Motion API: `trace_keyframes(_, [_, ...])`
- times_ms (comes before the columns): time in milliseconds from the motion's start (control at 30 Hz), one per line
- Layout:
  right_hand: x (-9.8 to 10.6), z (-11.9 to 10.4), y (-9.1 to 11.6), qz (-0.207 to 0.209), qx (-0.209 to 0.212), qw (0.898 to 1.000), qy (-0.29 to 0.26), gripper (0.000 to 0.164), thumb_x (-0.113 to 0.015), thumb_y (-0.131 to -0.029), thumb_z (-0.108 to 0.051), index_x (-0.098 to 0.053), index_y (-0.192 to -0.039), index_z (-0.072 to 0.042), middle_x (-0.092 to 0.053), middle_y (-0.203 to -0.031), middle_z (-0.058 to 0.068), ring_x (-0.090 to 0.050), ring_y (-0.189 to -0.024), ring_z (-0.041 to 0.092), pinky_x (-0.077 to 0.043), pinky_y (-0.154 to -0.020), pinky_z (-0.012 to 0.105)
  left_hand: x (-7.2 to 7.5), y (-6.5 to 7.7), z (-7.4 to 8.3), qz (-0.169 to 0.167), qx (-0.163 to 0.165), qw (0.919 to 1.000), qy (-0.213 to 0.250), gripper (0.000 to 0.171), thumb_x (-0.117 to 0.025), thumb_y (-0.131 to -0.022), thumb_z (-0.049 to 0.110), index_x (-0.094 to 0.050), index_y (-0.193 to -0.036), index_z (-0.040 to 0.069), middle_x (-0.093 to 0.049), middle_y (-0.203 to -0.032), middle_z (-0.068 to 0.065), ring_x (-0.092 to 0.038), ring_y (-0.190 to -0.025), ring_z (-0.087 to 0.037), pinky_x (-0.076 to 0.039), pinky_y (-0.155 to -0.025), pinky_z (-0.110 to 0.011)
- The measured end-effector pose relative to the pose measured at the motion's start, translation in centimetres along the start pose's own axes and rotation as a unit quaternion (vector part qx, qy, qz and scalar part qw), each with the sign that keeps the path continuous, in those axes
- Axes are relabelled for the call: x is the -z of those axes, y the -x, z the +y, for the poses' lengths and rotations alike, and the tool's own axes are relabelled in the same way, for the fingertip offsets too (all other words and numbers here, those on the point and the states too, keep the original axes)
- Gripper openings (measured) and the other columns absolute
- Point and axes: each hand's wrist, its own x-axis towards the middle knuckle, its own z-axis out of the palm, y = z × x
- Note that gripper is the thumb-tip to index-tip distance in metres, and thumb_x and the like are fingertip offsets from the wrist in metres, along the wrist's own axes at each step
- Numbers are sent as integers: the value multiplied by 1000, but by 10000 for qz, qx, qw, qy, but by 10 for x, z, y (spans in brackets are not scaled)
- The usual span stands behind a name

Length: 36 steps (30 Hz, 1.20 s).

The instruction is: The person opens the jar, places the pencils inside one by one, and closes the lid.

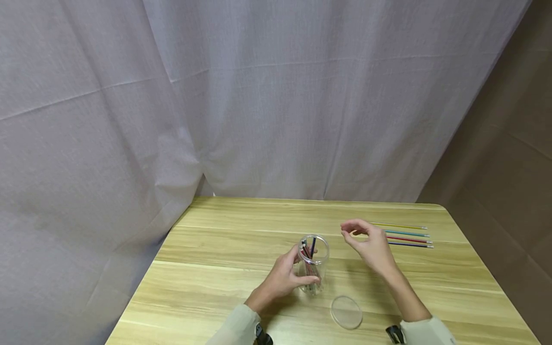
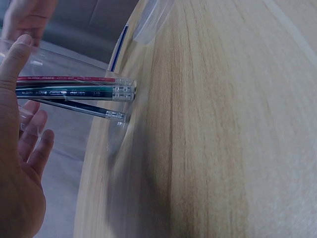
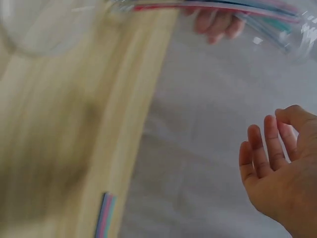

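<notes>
My left hand grips a clear cylindrical jar that stands open at the top on the table. Its thumb lies across the near side, and other fingers show behind the wall. Inside, several pencils lean together, red, green and dark ones, their metal-banded ends down at the jar's bottom. To the right of the jar, my right hand hovers over the table with fingers loosely bent and nothing between them. In the right wrist view its thumb is close to the fingertips.
Beyond the right hand lie a yellow pencil, a teal pencil, a red pencil and a dark blue pencil, side by side. A clear round lid lies flat near the front. Grey curtains hang behind the wooden table.
</notes>
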Motion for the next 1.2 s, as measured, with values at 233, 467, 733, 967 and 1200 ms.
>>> trace_keyframes(233, [11, 43, 8, 47, -335, 9994, -68, 14, -80, -95, -2, -79, -106, -9, -78, -98, 7, -67, -89, 4, -55, -77, 17, 0, 0, 1, 0, -5, 10000, -6, 78, -93, -84, 28, -50, -149, 23, -68, -140, 7, -64, -129, -15, -49, -115, -38])
trace_keyframes(467, [20, 79, 13, 204, -504, 9984, -168, 15, -79, -94, 2, -78, -109, -1, -78, -103, 17, -65, -89, -4, -53, -76, 12, 0, 0, 0, -23, -48, 10000, 47, 79, -92, -85, 28, -48, -150, 22, -67, -140, 6, -65, -129, -20, -50, -115, -38])
trace_keyframes(733, [29, 116, 17, 278, -1108, 9932, 234, 15, -76, -97, -3, -78, -112, 1, -78, -107, 19, -67, -95, 4, -50, -80, 12, -1, 0, -1, -49, -20, 10000, 29, 79, -92, -85, 28, -48, -150, 23, -66, -142, 7, -64, -130, -18, -49, -115, -38])
trace_keyframes(967, [34, 139, 19, -22, -1397, 9877, 696, 21, -73, -100, -6, -76, -120, 1, -77, -116, 20, -69, -114, 39, -49, -88, 17, -1, 0, -1, -22, -16, 10000, -8, 78, -93, -85, 28, -49, -149, 22, -67, -141, 7, -64, -129, -15, -49, -115, -37])
trace_keyframes(1200, [32, 155, 25, -52, -1381, 9840, 1126, 19, -74, -96, -1, -78, -114, 0, -78, -110, 18, -71, -106, 37, -47, -82, 10, -1, -1, -1, -36, 22, 10000, -88, 77, -93, -84, 29, -50, -148, 23, -67, -139, 9, -64, -128, -11, -50, -114, -36])
